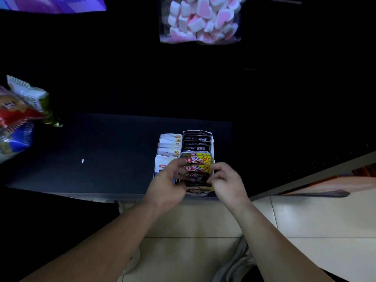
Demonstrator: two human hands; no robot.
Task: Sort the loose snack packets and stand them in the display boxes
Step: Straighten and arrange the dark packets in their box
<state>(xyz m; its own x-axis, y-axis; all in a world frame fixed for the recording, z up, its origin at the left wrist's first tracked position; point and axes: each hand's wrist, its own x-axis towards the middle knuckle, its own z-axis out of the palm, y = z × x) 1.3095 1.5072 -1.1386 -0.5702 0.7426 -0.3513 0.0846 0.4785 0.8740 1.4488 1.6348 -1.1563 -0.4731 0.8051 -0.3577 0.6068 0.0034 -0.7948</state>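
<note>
I see the left hand (168, 181) and right hand (228, 180) curled round opposite edges of the red-labelled snack packets (197, 169), which stand at the front of the right display box (212, 148). The box sits on a dark shelf (101, 151) above pale floor tiles (305, 220). A marshmallow bag (201, 19) hangs behind.

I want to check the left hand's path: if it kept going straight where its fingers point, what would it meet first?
The red-label packets at the front of the right-hand display box. The left hand is blurred, so depth is unclear; it probably touches them.
</note>
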